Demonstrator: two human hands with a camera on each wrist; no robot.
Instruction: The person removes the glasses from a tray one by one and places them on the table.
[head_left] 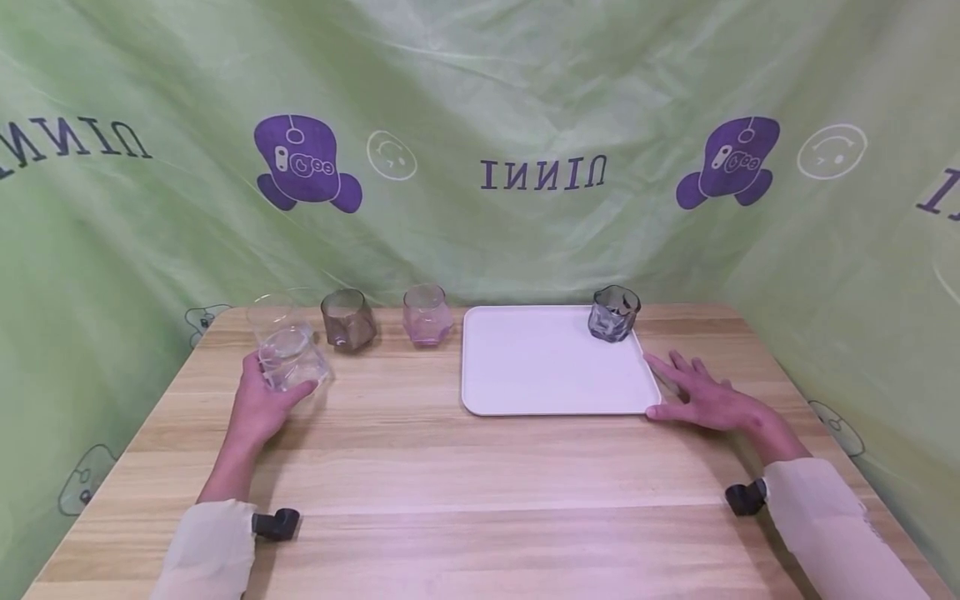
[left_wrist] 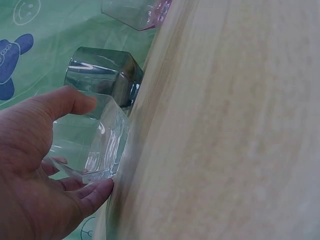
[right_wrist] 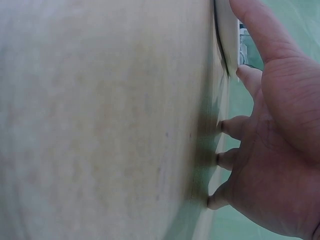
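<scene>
On the left side of the table, my left hand (head_left: 264, 407) grips a clear glass tumbler (left_wrist: 105, 140), thumb on one side and fingers on the other. Whether its base touches the wood I cannot tell. Just beyond it stands a smoky brown-grey tumbler (head_left: 348, 322), then a pale pink tumbler (head_left: 427, 317). A white tray (head_left: 551, 367) lies right of these, with a dark grey tumbler (head_left: 614, 315) standing on its far right corner. My right hand (head_left: 701, 396) rests with spread fingers beside the tray, thumb and index finger at its right edge, other fingertips on the table.
The wooden table (head_left: 480, 500) ends at a green printed curtain (head_left: 465, 225) behind and on both sides. A black camera mount (head_left: 277, 524) sticks out from the left sleeve, and another mount (head_left: 746, 497) from the right sleeve.
</scene>
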